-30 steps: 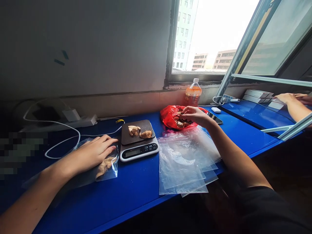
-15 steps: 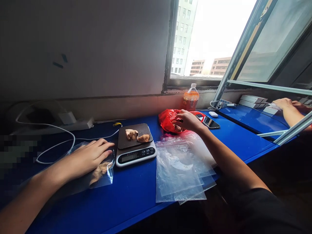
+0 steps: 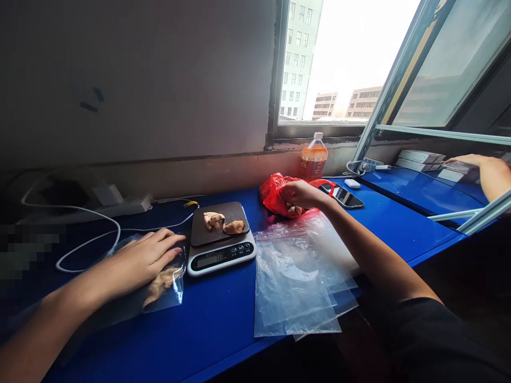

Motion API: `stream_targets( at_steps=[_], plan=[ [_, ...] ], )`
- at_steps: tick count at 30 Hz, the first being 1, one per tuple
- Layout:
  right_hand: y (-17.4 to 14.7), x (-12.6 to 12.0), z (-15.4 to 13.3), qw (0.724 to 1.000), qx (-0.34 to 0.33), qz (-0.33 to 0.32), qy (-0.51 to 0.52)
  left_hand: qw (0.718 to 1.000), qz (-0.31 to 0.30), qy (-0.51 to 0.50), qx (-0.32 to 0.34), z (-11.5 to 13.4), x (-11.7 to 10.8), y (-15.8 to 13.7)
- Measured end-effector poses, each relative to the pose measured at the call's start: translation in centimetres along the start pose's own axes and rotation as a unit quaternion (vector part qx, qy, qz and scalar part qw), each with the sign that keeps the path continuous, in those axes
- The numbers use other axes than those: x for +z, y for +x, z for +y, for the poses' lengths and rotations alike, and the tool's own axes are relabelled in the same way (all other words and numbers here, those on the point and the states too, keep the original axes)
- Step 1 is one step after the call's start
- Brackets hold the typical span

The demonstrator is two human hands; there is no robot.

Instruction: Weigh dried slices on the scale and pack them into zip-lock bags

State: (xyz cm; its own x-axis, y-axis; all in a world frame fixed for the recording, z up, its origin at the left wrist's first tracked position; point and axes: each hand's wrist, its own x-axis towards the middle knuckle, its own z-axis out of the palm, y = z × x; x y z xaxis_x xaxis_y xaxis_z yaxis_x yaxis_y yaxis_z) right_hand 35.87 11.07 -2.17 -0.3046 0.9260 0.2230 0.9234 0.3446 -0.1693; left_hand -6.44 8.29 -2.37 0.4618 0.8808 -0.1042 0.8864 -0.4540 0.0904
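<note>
My left hand (image 3: 146, 258) lies palm down, fingers stretched out, over a clear plastic bag (image 3: 175, 299) with dried brown pieces (image 3: 158, 287) inside. To its right stands a digital kitchen scale (image 3: 223, 259). On the scale's dark plate rest a pale curled dried piece (image 3: 213, 219) and a browner one (image 3: 234, 227). My right hand (image 3: 302, 193) reaches into a red plastic bag (image 3: 271, 192) behind the scale's right side. Its fingertips are hidden in the bag, where brownish pieces show below the hand. Several clear zip bags (image 3: 293, 298) lie overlapping under my right forearm.
A bottle of orange drink (image 3: 314, 159) stands by the wall. Beside the red bag are a phone (image 3: 348, 197) and a white earbud case (image 3: 352, 184). A white cable and power strip (image 3: 136, 205) lie at left. Past a metal frame (image 3: 375, 119), another person's hand (image 3: 469, 159) hovers near white boxes (image 3: 419, 158).
My right hand has moved slightly left and deeper into the red bag, so its fingers no longer show. My left hand stays on the clear bag. The other person's hand has shifted.
</note>
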Motion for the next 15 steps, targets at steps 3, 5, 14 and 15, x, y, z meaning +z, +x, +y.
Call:
stream_targets(
  at_steps=[3, 5, 14, 15],
  plan=[
    [-1.0, -0.8, 0.2, 0.986, 0.042, 0.017, 0.161, 1.0, 0.009, -0.011, 0.007, -0.1, 0.0, 0.1],
    [-1.1, -0.9, 0.3, 0.97, 0.062, 0.015, 0.235, 1.0, 0.004, -0.011, 0.002, 0.0, 0.0, 0.1],
    [-1.7, -1.5, -0.2, 0.928, 0.038, 0.037, 0.368, 1.0, -0.012, 0.018, -0.005, 0.3, -0.1, -0.1],
    [-1.9, -1.7, -0.8, 0.916, 0.037, 0.052, 0.395, 1.0, -0.011, 0.012, -0.004, 0.2, 0.0, -0.1]
  ],
)
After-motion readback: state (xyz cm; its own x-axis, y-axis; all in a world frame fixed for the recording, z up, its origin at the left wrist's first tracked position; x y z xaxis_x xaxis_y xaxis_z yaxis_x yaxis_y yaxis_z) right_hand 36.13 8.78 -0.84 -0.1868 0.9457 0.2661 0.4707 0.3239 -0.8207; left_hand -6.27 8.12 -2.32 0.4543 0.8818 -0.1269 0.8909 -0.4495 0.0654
